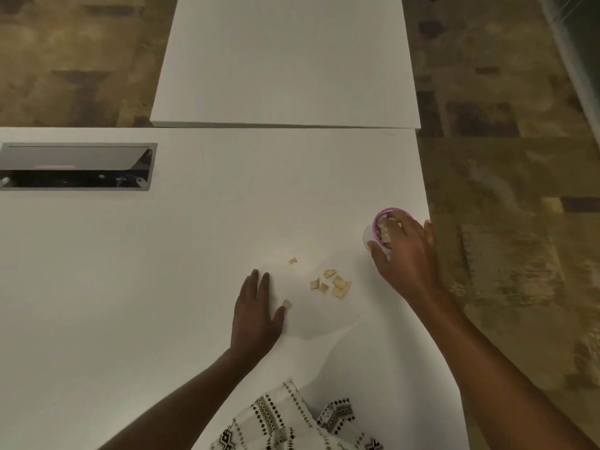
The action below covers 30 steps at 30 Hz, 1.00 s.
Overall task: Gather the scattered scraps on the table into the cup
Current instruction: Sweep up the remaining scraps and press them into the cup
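The left hand (256, 315) is being laid flat, fingers spread, on the tabletop (162, 254) beside the scraps (331, 284), while the pink-rimmed cup (378, 222) near the right edge is being gripped by the right hand (409, 254).

Bare table (162, 287) lying open toward 9 o'clock; cup (378, 228) and right hand (407, 254) blocking 2 o'clock.

Single head-worn wide-angle view, steeply down and forward over the near white table (194, 241), floor beyond.
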Each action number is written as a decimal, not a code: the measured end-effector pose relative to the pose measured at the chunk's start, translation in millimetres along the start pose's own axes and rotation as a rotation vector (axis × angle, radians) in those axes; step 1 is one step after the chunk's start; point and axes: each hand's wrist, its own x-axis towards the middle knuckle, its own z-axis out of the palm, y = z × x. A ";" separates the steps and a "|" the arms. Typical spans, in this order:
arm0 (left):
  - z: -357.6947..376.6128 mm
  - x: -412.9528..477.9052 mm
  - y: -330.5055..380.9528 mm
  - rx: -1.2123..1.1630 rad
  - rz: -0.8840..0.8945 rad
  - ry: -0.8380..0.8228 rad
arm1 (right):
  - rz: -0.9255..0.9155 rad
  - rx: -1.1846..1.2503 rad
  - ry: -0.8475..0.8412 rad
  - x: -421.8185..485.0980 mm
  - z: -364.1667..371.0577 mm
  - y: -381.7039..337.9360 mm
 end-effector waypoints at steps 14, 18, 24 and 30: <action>28.7 -17.9 -1.6 0.092 -0.035 -0.090 | 0.164 0.174 -0.490 -93.1 108.4 -73.0; 24.4 -6.8 6.5 0.141 0.110 -0.133 | -0.021 0.138 -0.515 -79.0 120.6 -91.4; 10.3 -0.8 8.8 0.244 0.240 -0.220 | -0.295 0.132 -0.579 -39.4 117.7 -100.0; 0.0 -4.7 2.9 0.365 0.434 -0.160 | -0.511 0.010 -0.681 -32.1 107.7 -93.0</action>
